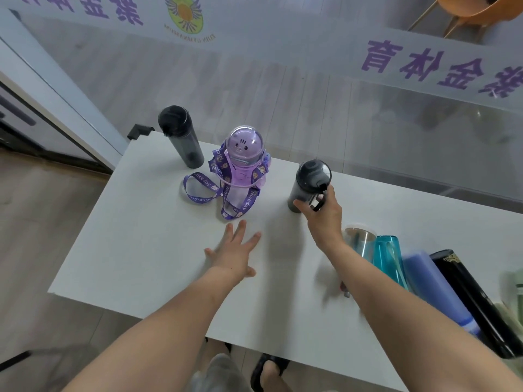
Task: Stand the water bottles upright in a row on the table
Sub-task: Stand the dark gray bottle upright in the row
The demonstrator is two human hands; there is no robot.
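Observation:
Three bottles stand upright along the far side of the white table (147,250). A tall dark grey bottle (181,137) is at the far left. A purple bottle (243,162) with a domed lid and a printed strap stands in the middle. A shorter dark grey bottle (310,185) stands to its right, and my right hand (324,213) grips it by the side and its loop. My left hand (236,250) rests flat on the table with fingers spread, holding nothing. At the right edge lie a clear bottle (358,240), a teal bottle (389,256), a blue bottle (435,287) and a black bottle (475,301).
A glass partition (368,114) with purple lettering runs close behind the table. The table's near edge is by my legs and sandals (268,369). An orange chair (469,9) is beyond the glass at the top right. Wooden floor lies to the left.

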